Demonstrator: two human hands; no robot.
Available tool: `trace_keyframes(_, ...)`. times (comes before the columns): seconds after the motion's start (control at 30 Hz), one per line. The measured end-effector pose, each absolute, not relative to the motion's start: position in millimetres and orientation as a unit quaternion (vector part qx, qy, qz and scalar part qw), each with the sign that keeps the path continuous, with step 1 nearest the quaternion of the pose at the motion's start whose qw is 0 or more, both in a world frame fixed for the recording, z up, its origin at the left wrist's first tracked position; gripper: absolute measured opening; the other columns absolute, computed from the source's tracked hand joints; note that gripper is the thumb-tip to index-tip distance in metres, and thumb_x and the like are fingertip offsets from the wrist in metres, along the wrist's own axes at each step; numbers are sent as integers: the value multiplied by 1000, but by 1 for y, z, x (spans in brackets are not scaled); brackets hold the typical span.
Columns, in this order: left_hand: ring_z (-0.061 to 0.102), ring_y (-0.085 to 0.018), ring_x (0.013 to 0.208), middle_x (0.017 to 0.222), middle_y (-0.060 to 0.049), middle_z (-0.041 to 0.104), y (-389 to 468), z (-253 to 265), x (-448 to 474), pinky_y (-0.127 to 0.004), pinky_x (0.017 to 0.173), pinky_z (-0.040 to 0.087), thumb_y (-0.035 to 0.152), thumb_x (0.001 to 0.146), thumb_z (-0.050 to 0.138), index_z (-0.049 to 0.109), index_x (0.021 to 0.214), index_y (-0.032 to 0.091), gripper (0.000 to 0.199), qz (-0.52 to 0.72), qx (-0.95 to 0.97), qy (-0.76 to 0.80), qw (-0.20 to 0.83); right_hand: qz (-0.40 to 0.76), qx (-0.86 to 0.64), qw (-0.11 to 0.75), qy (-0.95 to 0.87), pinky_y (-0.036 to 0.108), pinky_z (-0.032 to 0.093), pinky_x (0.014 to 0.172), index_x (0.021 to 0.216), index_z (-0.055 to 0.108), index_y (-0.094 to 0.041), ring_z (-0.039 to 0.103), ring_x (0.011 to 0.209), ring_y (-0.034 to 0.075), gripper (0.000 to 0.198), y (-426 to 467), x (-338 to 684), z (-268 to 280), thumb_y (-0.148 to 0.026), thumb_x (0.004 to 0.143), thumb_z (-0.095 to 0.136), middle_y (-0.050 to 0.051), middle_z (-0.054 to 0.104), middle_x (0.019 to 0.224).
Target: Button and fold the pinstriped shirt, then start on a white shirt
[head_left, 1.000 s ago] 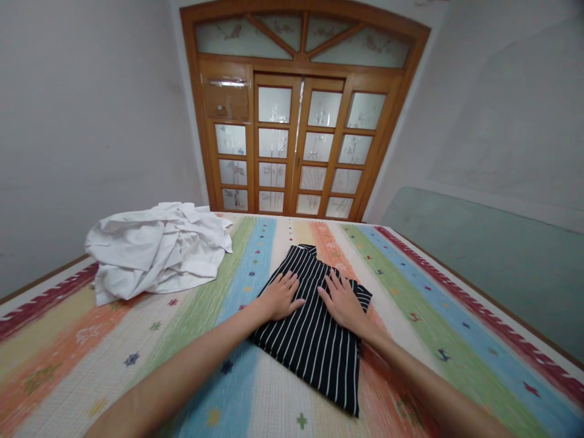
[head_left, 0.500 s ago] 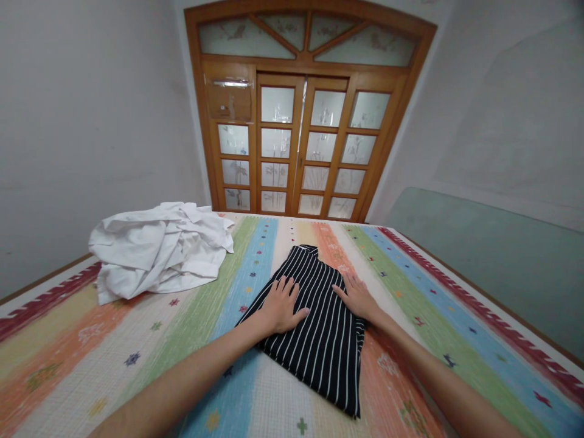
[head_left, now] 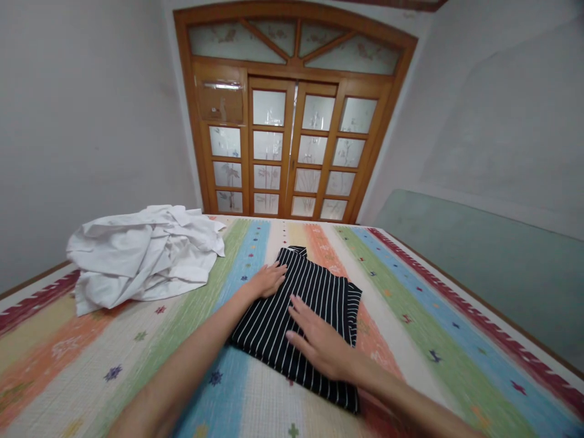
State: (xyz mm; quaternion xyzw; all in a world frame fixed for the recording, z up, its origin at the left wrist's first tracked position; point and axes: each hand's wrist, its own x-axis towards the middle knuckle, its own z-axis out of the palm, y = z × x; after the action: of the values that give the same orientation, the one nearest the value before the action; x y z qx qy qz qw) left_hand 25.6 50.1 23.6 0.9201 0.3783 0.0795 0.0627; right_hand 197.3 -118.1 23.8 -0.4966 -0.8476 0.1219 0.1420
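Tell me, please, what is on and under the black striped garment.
The left hand is on the garment at its left edge, the right hand over it. The multicoloured cover shows around it; what lies directly beneath is hidden.

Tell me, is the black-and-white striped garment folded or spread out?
Folded. The black-and-white striped garment lies in a flat, compact shape, and a layer with differently angled stripes sticks out along its right edge.

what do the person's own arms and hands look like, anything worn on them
The left hand and right hand are ungloved, with no rings visible. The left forearm and right forearm are slim and bare: no sleeve, watch or bracelet shows.
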Motion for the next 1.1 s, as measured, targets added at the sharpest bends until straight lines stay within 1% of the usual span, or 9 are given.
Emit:
trace_keyframes(0.1,24,-25,144,153,-6,36,57,16,24,-48,113,26,30,98,23,40,142,20,48,90,916,384,79,168,-432,96,-881,41,12,120,153,17,-13,9,144,23,69,-146,186,20,-56,100,30,8,9,157)
trace_keyframes(0.2,24,-25,144,153,-7,36,55,12,24,-48,114,25,30,98,23,40,142,19,49,104,908,400,75,154,-421,85,-890,44,6,120,153,11,-20,6,145,22,64,-149,195,12,-52,102,30,4,7,157)
trace_keyframes(0.4,21,-29,144,153,-10,33,47,8,25,-51,114,25,35,98,24,40,142,14,51,120,871,470,73,160,-430,87,-884,48,4,119,152,16,-28,8,145,23,62,-129,239,19,-56,100,35,1,10,157)
trace_keyframes(0.5,16,-30,145,155,-11,28,40,4,19,-49,116,21,45,99,21,39,144,13,58,131,872,463,94,214,-420,93,-877,49,5,119,149,28,-32,11,144,21,52,-126,252,27,-53,103,21,-2,15,156)
trace_keyframes(0.6,11,-30,146,157,-12,22,27,1,7,-48,117,17,58,96,21,33,147,12,69,131,884,433,116,222,-487,113,-837,47,10,119,149,31,-27,11,144,20,56,-127,255,20,-52,103,10,-1,15,156)
trace_keyframes(0.73,5,-30,147,159,-10,14,-3,-2,-14,-49,118,15,69,90,31,24,151,18,80,137,909,375,118,141,-614,112,-768,45,5,119,152,24,-18,0,145,23,71,-120,251,0,-64,97,21,4,8,157)
trace_keyframes(0.87,2,-29,147,160,-8,11,-33,-1,-25,-51,118,15,71,87,38,19,152,22,84,133,931,314,129,152,-693,92,-699,49,7,117,151,25,-9,0,144,31,81,-89,244,-1,-67,95,23,13,8,157)
trace_keyframes(1.0,3,-30,147,159,-9,13,-46,6,-27,-52,118,16,73,82,45,28,150,20,88,128,936,292,152,107,-692,129,-702,49,7,116,150,30,-9,-1,144,33,77,-52,219,7,-63,97,22,13,10,157)
trace_keyframes(1.1,6,-28,147,159,-8,17,-45,8,-25,-49,118,20,67,87,42,39,144,19,74,178,918,317,162,91,-695,144,-699,49,12,116,148,35,-13,7,144,34,70,-35,190,3,-59,99,19,12,16,157)
